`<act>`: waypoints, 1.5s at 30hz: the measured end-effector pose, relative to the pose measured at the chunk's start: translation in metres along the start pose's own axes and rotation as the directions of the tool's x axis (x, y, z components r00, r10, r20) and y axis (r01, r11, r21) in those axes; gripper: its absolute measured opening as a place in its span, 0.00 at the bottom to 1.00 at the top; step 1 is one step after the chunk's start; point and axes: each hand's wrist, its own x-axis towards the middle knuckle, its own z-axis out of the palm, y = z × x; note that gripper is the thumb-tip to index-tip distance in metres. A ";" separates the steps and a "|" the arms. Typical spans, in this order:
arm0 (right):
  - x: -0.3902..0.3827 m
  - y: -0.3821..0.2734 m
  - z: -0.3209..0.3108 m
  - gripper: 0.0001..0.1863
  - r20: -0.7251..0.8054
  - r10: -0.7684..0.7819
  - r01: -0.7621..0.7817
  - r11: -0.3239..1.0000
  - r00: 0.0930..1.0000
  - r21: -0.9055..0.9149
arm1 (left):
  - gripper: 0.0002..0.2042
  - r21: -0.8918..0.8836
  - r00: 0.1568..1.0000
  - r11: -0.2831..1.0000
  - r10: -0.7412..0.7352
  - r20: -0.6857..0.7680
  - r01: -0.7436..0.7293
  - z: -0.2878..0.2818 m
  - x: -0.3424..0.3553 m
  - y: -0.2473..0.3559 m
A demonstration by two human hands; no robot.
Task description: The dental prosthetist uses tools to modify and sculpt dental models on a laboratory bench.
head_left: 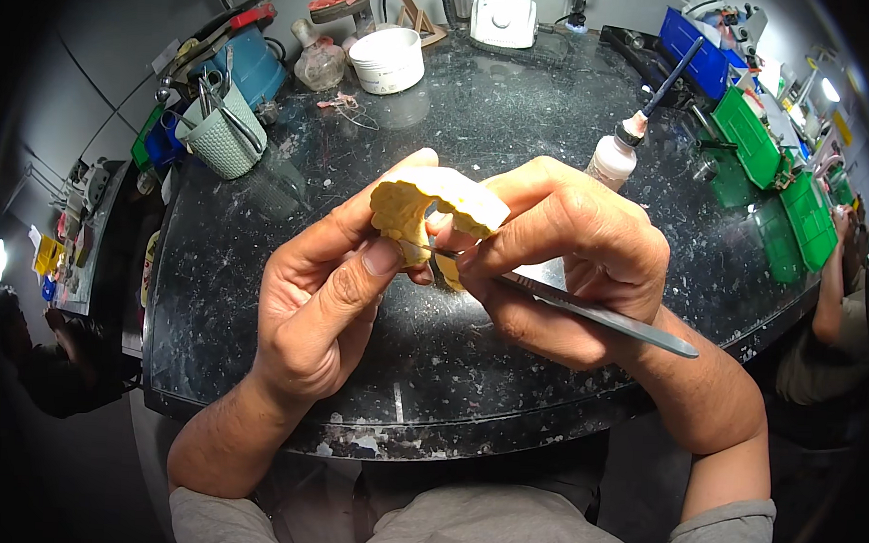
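Note:
A pale yellow plaster dental cast (408,202), arch-shaped with a row of teeth along its edge, is held up above the black table. My left hand (314,301) grips it, thumb on the near side and fingers behind. A slim grey metal scalpel-like hand tool (610,321) lies in my right hand (583,262), pinched between thumb and fingers. Its thin tip reaches the inner side of the cast near my left thumb; the exact contact is hard to make out. My right fingers also come close to the cast's right end. Below, a yellow piece (449,272) shows partly, mostly hidden by my hands.
On the worn black table (259,352) stand a pale green basket of tools (221,140), a glass flask (319,62), a white tub (386,64) and a white bottle (613,161) holding a brush. Green bins (745,139) line the right; a person's arm (829,290) shows there.

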 end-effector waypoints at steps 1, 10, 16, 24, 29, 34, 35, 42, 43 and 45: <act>0.000 0.001 0.000 0.16 0.000 0.000 0.000 1.000 1.000 0.000 | 0.20 0.000 1.000 1.000 0.000 0.000 0.000 0.001 0.000 0.000; 0.001 0.002 0.002 0.16 -0.015 -0.082 0.081 0.995 0.996 -0.059 | 0.22 -0.113 0.994 0.990 -0.094 -0.063 0.086 0.004 0.002 0.001; 0.000 0.003 0.005 0.14 -0.023 -0.091 0.090 0.994 0.996 -0.055 | 0.17 -0.159 0.991 0.986 -0.074 -0.108 0.056 0.007 0.001 0.002; 0.001 0.004 0.003 0.13 -0.015 -0.105 0.104 0.993 0.994 -0.061 | 0.19 -0.156 0.986 0.986 -0.087 -0.144 0.064 0.008 0.001 0.003; -0.001 0.007 0.006 0.13 -0.038 -0.126 0.123 0.988 0.991 -0.089 | 0.18 -0.160 0.983 0.985 -0.089 -0.163 0.063 0.013 0.003 0.006; 0.000 0.009 0.007 0.12 -0.026 -0.154 0.149 0.981 0.988 -0.126 | 0.17 -0.162 0.973 0.986 -0.084 -0.217 0.049 0.016 0.003 0.006; -0.001 0.011 0.007 0.12 -0.044 -0.192 0.186 0.976 0.980 -0.110 | 0.17 -0.167 0.977 0.985 -0.074 -0.198 0.040 0.015 0.002 0.006; -0.004 0.012 0.006 0.12 -0.002 -0.170 0.167 0.972 0.985 -0.164 | 0.18 -0.127 0.981 0.992 -0.047 -0.190 0.023 0.014 0.000 0.003; -0.003 0.010 0.005 0.12 0.000 -0.171 0.169 0.972 0.985 -0.162 | 0.18 -0.128 0.981 0.991 -0.047 -0.188 0.023 0.014 0.000 0.004; -0.003 0.008 0.005 0.12 0.001 -0.171 0.169 0.972 0.985 -0.160 | 0.19 -0.143 0.980 0.989 -0.054 -0.189 0.027 0.015 0.000 0.005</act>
